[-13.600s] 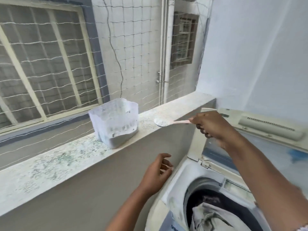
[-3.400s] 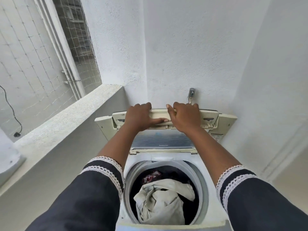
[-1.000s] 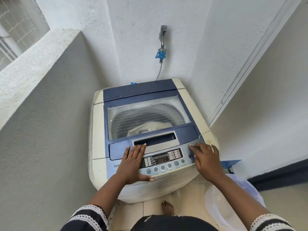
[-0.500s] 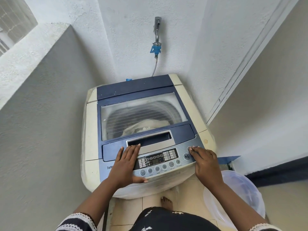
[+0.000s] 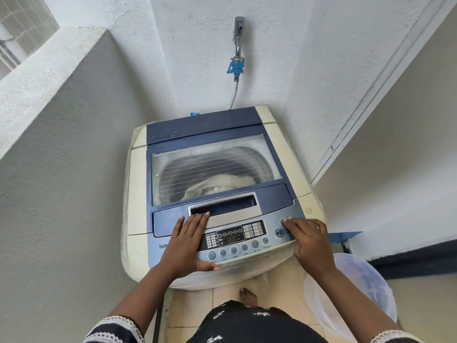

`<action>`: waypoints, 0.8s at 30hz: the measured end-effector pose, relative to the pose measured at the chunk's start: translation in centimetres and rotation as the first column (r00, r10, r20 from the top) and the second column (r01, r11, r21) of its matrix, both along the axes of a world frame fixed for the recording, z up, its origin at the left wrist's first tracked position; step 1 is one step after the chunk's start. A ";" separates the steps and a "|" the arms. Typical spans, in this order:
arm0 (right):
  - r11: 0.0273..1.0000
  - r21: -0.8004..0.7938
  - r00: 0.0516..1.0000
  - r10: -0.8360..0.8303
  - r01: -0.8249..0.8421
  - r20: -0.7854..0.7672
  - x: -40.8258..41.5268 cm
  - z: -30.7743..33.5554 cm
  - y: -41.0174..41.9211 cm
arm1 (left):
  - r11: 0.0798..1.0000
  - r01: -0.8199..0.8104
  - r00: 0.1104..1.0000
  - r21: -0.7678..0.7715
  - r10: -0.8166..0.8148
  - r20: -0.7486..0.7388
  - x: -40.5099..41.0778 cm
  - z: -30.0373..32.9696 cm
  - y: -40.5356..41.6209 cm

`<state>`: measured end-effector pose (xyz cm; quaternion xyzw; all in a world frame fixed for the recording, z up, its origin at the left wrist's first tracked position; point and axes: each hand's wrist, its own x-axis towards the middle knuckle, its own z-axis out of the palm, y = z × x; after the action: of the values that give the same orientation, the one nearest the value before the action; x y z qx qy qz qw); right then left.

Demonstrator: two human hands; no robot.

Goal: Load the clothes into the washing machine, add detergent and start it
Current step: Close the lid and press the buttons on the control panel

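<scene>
A cream and blue top-loading washing machine [image 5: 138,206] stands in the corner with its lid [image 5: 215,167] closed. Pale clothes [image 5: 222,184] show through the lid's window. My left hand [image 5: 185,246] lies flat on the left of the control panel [image 5: 237,238], fingers together and thumb along the front edge. My right hand [image 5: 309,241] rests on the panel's right end, its fingertip on the round button [image 5: 283,221] at the far right corner. The play/pause button [image 5: 278,233] sits just left of that hand. The panel's display looks dimly lit.
A tap [image 5: 238,33] with a blue hose connector is on the wall behind the machine. A translucent plastic tub [image 5: 366,283] stands on the floor at the right. A concrete ledge [image 5: 37,78] runs along the left. My bare foot [image 5: 248,295] shows on the tiles below.
The lid was open with both hands on it; now it is closed. Over the last second my hands have stayed on the panel, the right fingertip holding at the far-right button.
</scene>
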<state>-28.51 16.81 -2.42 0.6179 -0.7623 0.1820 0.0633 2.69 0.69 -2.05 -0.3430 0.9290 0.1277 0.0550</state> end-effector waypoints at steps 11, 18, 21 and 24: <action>1.000 -0.004 0.988 0.023 -0.024 -0.153 0.0 0.1 -1.0 | 1.000 -0.012 0.999 -0.011 0.011 -0.049 -0.1 -0.1 0.0; 0.998 0.030 0.991 0.063 -0.060 -0.120 -0.5 0.3 -1.1 | 1.000 -0.011 0.999 -0.009 0.011 -0.050 0.0 -0.1 0.0; 0.999 0.042 1.000 0.014 -0.015 0.018 -0.6 -0.2 0.0 | 1.000 -0.013 0.999 -0.015 0.012 -0.044 0.1 -0.2 0.1; 0.996 0.083 0.989 -0.039 0.027 0.144 -0.3 -0.1 0.6 | 1.000 -0.010 0.999 -0.023 0.009 -0.041 0.2 -0.3 0.1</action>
<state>-28.83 17.37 -2.50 0.5922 -0.7818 0.1946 -0.0143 2.84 0.77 -2.35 -0.3455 0.9297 0.1242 0.0312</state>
